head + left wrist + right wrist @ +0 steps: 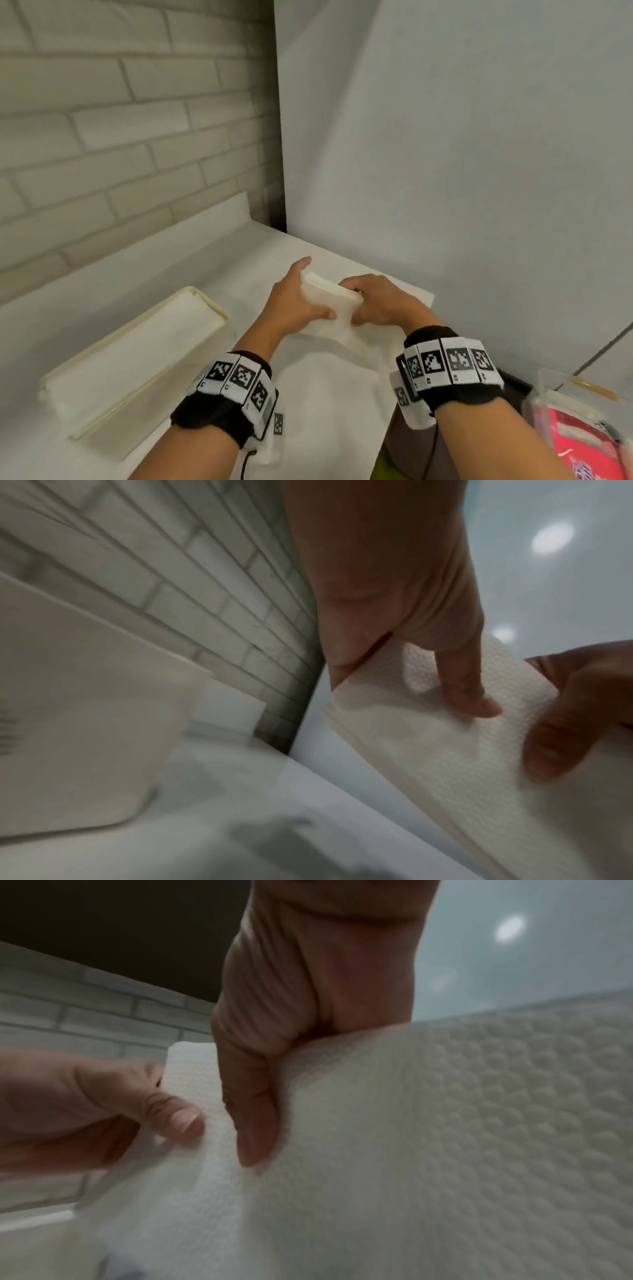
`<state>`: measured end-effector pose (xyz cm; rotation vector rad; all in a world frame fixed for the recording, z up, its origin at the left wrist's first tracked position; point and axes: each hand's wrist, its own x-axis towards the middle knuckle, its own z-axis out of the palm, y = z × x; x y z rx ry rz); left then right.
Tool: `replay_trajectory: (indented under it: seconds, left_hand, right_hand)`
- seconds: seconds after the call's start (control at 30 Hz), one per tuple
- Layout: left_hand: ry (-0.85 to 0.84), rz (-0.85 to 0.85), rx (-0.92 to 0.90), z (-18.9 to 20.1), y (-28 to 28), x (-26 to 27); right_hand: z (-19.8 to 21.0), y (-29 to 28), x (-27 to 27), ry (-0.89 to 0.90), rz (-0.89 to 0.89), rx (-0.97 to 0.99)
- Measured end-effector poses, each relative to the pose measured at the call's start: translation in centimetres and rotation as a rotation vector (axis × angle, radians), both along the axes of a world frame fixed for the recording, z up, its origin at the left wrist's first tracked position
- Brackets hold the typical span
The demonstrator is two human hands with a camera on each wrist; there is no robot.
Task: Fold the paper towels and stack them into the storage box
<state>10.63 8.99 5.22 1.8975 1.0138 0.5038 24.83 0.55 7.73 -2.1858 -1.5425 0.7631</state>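
A folded white paper towel (330, 301) is held up off the counter between both hands. My left hand (294, 301) grips its left end, thumb on the near face and fingers behind. My right hand (380, 305) grips the right end with fingers curled over the top edge. In the left wrist view the embossed folded paper towel (438, 739) shows several layered edges under my thumb. The right wrist view is filled by the paper towel (428, 1137), my thumb pressing its face. A cream storage box (137, 356), open at the top, sits left of my hands; a white sheet fills its opening.
More flat white paper towels (329, 394) lie spread on the white counter (41, 455) under my wrists. A brick-pattern wall (102, 137) stands behind, a plain wall to the right. A clear bag with a red packet (579, 435) and a dark object sit at the bottom right.
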Motion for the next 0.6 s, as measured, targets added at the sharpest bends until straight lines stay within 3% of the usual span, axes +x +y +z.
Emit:
replay_trajectory:
  seconds: [0.23,0.4,0.6]
  left_hand:
    - [-0.246,0.306,-0.120,-0.8,0.2,-10.5]
    - [-0.295,0.495,-0.123,-2.6,-1.2,-15.0]
    - [-0.318,0.601,-0.091,-4.1,-2.4,-15.5]
  right_hand:
    - [1.5,4.6,-6.7,-0.176,0.199,-0.111]
    - [0.2,6.3,-8.5,-0.148,0.205,-0.155]
    - [-2.8,6.6,-9.0,-0.004,0.119,-0.083]
